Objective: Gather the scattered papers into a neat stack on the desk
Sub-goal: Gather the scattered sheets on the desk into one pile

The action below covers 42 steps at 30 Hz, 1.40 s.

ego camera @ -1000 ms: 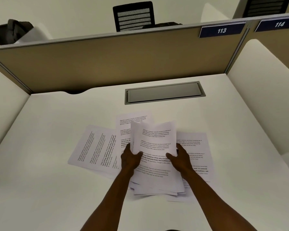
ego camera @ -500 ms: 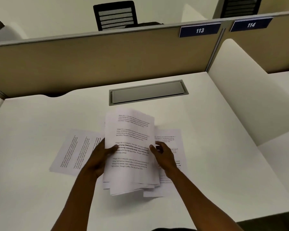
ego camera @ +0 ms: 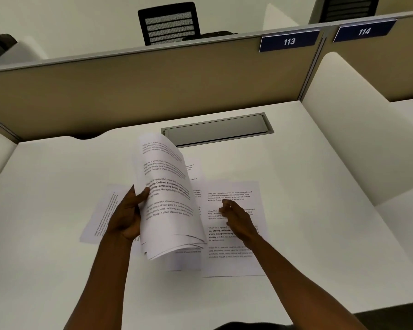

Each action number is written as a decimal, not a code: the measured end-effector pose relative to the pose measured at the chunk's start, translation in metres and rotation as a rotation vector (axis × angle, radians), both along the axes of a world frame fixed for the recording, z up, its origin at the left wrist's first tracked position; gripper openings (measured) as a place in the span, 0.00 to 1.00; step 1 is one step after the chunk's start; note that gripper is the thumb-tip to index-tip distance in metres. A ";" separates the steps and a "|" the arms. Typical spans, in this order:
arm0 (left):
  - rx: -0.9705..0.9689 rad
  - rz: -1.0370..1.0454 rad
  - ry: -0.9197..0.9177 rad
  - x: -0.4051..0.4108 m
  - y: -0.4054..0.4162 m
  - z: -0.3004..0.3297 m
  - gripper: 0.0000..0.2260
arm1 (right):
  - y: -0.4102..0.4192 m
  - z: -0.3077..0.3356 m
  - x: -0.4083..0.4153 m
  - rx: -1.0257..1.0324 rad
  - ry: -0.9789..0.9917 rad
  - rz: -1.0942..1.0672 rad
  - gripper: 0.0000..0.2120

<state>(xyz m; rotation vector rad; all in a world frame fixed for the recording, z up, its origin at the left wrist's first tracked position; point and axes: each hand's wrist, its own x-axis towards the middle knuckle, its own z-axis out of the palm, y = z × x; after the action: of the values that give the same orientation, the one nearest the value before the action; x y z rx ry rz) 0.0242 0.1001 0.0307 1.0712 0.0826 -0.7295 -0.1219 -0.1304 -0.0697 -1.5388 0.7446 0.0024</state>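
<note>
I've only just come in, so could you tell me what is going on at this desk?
A person is gathering printed papers on a white desk. The left hand holds a bundle of sheets lifted and curling, while the right hand reaches over a loose sheet lying flat to the right. Another loose sheet lies to the left, so the stack is not finished.
</note>
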 end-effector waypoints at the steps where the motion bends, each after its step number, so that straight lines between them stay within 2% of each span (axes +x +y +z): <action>1: -0.016 0.018 0.004 -0.001 -0.002 0.004 0.16 | -0.001 0.000 0.001 -0.003 -0.010 -0.003 0.06; 3: -0.056 0.044 0.026 -0.005 -0.011 0.009 0.14 | -0.001 0.007 0.005 0.090 -0.039 -0.054 0.07; 6: -0.104 0.005 0.064 -0.017 -0.030 0.009 0.14 | -0.005 0.024 0.016 0.416 -0.045 -0.121 0.29; 8: -0.130 -0.051 0.084 -0.027 -0.043 0.004 0.15 | -0.013 0.037 0.017 0.682 -0.086 -0.069 0.37; 10: -0.105 -0.108 0.074 -0.035 -0.055 -0.007 0.17 | -0.028 0.047 0.009 0.895 -0.199 -0.033 0.41; 12: 0.002 -0.135 0.006 -0.041 -0.064 -0.020 0.18 | -0.049 0.054 -0.004 1.000 -0.291 -0.051 0.39; 14: 0.122 -0.149 -0.068 -0.048 -0.070 -0.033 0.19 | -0.071 0.056 -0.017 0.905 -0.295 -0.069 0.34; 17: 0.264 -0.190 -0.151 -0.064 -0.075 -0.053 0.23 | -0.092 0.046 -0.036 0.456 -0.151 -0.068 0.22; 19: 0.411 -0.244 -0.199 -0.076 -0.082 -0.063 0.25 | -0.096 0.042 -0.048 0.264 -0.054 -0.045 0.21; 23: 0.673 -0.345 -0.235 -0.099 -0.103 -0.071 0.27 | -0.095 0.027 -0.064 0.133 0.040 -0.011 0.23; 27: 0.877 -0.286 -0.326 -0.113 -0.120 -0.068 0.28 | -0.090 0.011 -0.072 0.028 0.030 -0.126 0.26; 30: 1.082 -0.327 -0.345 -0.118 -0.126 -0.072 0.34 | -0.080 -0.002 -0.077 -0.011 0.049 -0.164 0.26; 37: 1.152 -0.354 -0.287 -0.113 -0.130 -0.077 0.37 | -0.059 -0.025 -0.078 -0.153 0.134 -0.159 0.30; 42: 1.123 -0.285 -0.215 -0.107 -0.131 -0.077 0.37 | -0.056 -0.024 -0.078 -0.155 0.165 -0.160 0.32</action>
<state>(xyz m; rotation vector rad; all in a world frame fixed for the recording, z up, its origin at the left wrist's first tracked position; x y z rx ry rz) -0.0829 -0.0306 -0.0460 2.2626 0.1649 -0.8226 -0.1996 -0.1863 -0.0937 -1.6352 1.0177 -0.0484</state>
